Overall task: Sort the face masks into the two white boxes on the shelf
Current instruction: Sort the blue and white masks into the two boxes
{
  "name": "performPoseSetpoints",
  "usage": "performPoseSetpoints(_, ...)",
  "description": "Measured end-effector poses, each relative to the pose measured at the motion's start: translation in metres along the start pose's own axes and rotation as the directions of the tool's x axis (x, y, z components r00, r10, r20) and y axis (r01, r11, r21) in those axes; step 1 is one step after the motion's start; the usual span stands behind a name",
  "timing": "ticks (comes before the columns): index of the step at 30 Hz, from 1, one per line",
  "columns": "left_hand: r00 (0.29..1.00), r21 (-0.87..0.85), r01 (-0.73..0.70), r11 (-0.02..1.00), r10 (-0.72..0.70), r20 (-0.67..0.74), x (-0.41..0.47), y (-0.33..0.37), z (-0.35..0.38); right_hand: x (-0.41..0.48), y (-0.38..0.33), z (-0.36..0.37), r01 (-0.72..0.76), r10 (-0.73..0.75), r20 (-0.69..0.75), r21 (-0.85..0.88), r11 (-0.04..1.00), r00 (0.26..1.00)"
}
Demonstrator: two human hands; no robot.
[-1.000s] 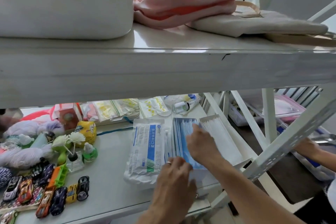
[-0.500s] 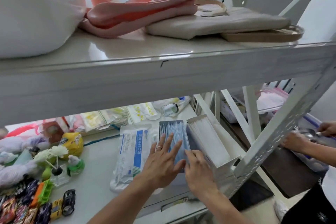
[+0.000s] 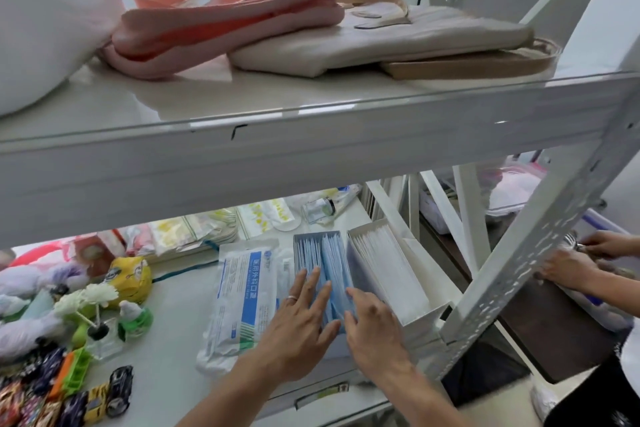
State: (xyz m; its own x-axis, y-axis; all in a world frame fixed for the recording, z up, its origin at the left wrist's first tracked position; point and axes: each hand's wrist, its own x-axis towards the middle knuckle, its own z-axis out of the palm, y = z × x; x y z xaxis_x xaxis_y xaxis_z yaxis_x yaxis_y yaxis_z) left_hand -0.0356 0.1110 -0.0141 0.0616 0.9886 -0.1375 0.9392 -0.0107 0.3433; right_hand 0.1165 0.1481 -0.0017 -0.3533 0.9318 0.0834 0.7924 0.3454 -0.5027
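Down on the lower shelf (image 3: 166,333), head view: both hands at the blue face masks (image 3: 334,263).
Left hand (image 3: 298,326), fingers straight and spread, presses the stack in the left white box (image 3: 297,253); right hand (image 3: 374,329), fingers extended, touches its other side. White masks (image 3: 381,270) fill the right white box (image 3: 424,322).

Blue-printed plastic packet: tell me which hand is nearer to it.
Left. The left hand lies just beside the packet, on its right; the right hand sits farther right, across the blue masks.

The left hand (image 3: 298,324) has moved up onto the blue masks (image 3: 334,260), beside the right hand (image 3: 375,329).
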Motion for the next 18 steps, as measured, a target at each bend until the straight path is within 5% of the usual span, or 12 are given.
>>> performPoseSetpoints(4,0.998,0.024,0.048,0.999,-0.047,-0.036,0.000,0.009,-0.005,-0.006,0.012,-0.018,0.161,-0.154,-0.180,0.023,0.987,0.972)
performPoseSetpoints(7,0.993,0.120,-0.036,0.992,0.049,-0.108,0.005,0.026,-0.012,0.011,0.033,-0.032,0.064,-0.105,-0.302,-0.144,0.988,0.948)
performPoseSetpoints(12,0.940,0.197,-0.298,0.934,0.323,-0.112,0.021,0.077,0.006,0.040,0.061,-0.049,-0.220,0.186,-0.155,-0.244,0.945,0.970)
performPoseSetpoints(18,0.920,0.259,-0.235,0.937,0.300,-0.251,0.029,0.064,0.007,0.041,0.068,-0.051,-0.215,0.230,0.077,-0.171,0.962,0.970)
